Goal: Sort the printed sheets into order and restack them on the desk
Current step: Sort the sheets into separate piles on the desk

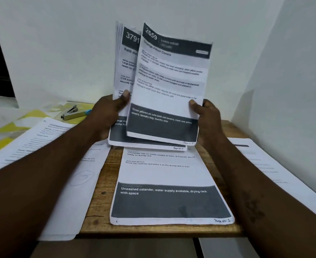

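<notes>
- While both hands are raised above the brown wooden desk (101, 216), the left hand (108, 110) grips a thin sheaf of white printed sheets headed "3791" (127, 62), with its thumb pressed on the front and its fingers hidden behind.
- The right hand (207, 116) pinches a single white printed sheet headed "2659" (172, 81) at its right edge, thumb on the printed face and fingers curled behind.
- This single sheet stands nearly upright, tilted a little to the right, and overlaps the front of the sheaf; both are held in the air over the far half of the desk.
- The sheaf's bottom corner shows a handwritten "Page No: 3"; the front sheet's page mark is too blurred to read.
- A white printed sheet with a dark band, marked "Page No: 2" (168, 183), lies flat on the middle of the desk, its bottom edge close to the near edge.
- Loose white sheets (41, 142) lie fanned over the left edge of the desk, one with a pencilled circle (82, 176).
- Another white printed sheet (265, 164) lies over the right edge.
- Beyond the far left corner, a grey metal stapler (70, 113) rests on a yellow folder (13, 127).
</notes>
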Tool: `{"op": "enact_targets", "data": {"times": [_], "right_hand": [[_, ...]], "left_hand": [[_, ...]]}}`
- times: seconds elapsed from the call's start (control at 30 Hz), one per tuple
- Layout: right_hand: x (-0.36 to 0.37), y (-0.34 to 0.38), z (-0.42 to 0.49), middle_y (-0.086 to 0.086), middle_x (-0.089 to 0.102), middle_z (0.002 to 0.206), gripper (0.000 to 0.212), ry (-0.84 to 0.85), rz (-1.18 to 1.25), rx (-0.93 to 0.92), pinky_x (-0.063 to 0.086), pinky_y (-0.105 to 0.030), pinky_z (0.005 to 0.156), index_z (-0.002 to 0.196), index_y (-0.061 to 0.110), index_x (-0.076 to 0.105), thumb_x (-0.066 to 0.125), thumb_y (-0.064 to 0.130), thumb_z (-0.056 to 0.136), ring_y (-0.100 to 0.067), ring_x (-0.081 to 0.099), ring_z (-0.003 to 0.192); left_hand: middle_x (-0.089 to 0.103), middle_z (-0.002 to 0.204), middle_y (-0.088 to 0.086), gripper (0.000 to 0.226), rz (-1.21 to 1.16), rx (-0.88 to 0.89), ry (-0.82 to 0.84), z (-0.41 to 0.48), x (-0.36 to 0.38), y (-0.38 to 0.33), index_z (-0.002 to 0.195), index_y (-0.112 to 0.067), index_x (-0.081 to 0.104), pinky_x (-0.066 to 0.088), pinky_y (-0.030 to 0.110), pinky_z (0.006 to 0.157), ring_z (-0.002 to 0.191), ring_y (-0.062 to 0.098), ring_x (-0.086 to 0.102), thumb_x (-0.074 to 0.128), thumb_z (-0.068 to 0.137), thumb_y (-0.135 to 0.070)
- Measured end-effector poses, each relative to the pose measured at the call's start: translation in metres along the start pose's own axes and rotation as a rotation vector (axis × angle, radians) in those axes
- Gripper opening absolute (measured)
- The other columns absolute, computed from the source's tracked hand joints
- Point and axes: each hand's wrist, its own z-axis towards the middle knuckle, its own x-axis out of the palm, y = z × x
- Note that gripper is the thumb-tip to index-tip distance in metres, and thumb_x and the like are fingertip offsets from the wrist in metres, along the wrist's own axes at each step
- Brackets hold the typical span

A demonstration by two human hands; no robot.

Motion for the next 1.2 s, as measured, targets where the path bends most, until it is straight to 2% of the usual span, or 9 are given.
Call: {"op": "enact_targets", "data": {"times": [0.2,0.37,0.5,0.6,0.7,0.83,0.97,1.03,1.2], "right_hand": [[0.001,0.002,-0.004,-0.01,0.078,0.108,0.02,0.023,-0.036,-0.011,0.055,-0.057,0.102,0.107,0.008,0.071,0.077,0.021,0.093,-0.025,0.072,0.095],[0.005,0.002,-0.01,-0.007,0.079,0.095,0.039,0.036,-0.069,-0.017,0.061,-0.03,0.07,0.122,-0.002,0.057,0.079,0.009,0.092,-0.017,0.074,0.077],[0.006,-0.002,-0.007,-0.005,0.081,0.096,0.031,-0.009,-0.129,-0.079,0.061,-0.037,0.082,0.114,0.009,0.059,0.08,0.011,0.092,-0.021,0.076,0.085],[0.004,-0.005,-0.005,-0.004,0.081,0.1,0.028,-0.033,-0.157,-0.106,0.061,-0.041,0.088,0.116,0.013,0.061,0.078,0.016,0.095,-0.024,0.077,0.094],[0.003,-0.008,0.0,-0.002,0.079,0.102,0.021,-0.074,-0.197,-0.12,0.061,-0.04,0.089,0.114,0.015,0.065,0.075,0.023,0.097,-0.023,0.075,0.096],[-0.008,-0.001,0.014,0.001,0.067,0.099,0.022,-0.418,-0.365,-0.152,0.054,-0.045,0.096,0.107,0.018,0.061,0.066,0.037,0.098,-0.028,0.065,0.098],[-0.036,0.008,0.017,-0.008,0.063,0.136,0.039,-0.677,-0.366,-0.107,0.041,-0.024,0.101,0.142,0.009,0.056,0.059,0.026,0.106,-0.027,0.06,0.126],[-0.044,0.007,0.017,-0.007,0.062,0.14,0.038,-0.682,-0.375,-0.092,0.041,-0.025,0.098,0.142,0.007,0.057,0.058,0.024,0.108,-0.022,0.06,0.123],[-0.035,0.005,0.016,-0.006,0.07,0.116,0.02,-0.506,-0.401,-0.156,0.051,-0.033,0.088,0.116,0.01,0.066,0.06,0.026,0.106,-0.024,0.066,0.103]], "left_hand": [[0.081,0.102,0.008,0.038,-0.013,-0.005,-0.016,-0.001,0.002,-0.002,0.108,-0.019,0.076,0.061,0.058,0.092,0.098,0.031,0.078,0.069,0.095,-0.054],[0.081,0.091,0.008,0.017,0.031,-0.003,-0.002,-0.004,0.005,-0.003,0.098,-0.014,0.078,0.063,0.05,0.088,0.085,0.027,0.079,0.07,0.1,-0.029],[0.081,0.096,0.014,0.016,-0.029,0.008,0.018,-0.003,0.006,-0.004,0.104,-0.009,0.079,0.064,0.044,0.085,0.084,0.027,0.079,0.066,0.1,-0.019],[0.079,0.103,0.018,0.02,-0.058,-0.022,0.053,-0.003,0.007,-0.001,0.11,-0.005,0.078,0.06,0.056,0.095,0.097,0.037,0.077,0.065,0.099,-0.015],[0.079,0.104,0.019,0.017,-0.045,-0.058,0.059,-0.001,0.005,0.001,0.109,-0.006,0.078,0.061,0.061,0.09,0.097,0.042,0.076,0.067,0.096,-0.007],[0.078,0.109,0.018,0.022,-0.109,-0.043,0.016,0.004,-0.002,-0.004,0.117,-0.006,0.075,0.062,0.058,0.087,0.096,0.038,0.076,0.073,0.094,-0.009],[0.079,0.113,0.011,0.028,-0.266,-0.036,0.063,0.008,-0.019,-0.008,0.122,-0.008,0.073,0.065,0.046,0.08,0.104,0.032,0.076,0.07,0.095,-0.012],[0.076,0.124,0.011,0.037,-0.34,-0.04,0.109,0.008,-0.025,-0.009,0.131,-0.007,0.069,0.064,0.048,0.087,0.111,0.033,0.074,0.067,0.094,-0.013],[0.074,0.128,0.012,0.038,-0.422,-0.039,0.101,0.009,-0.021,-0.01,0.136,-0.006,0.065,0.063,0.049,0.088,0.11,0.032,0.074,0.061,0.099,-0.012]]}}
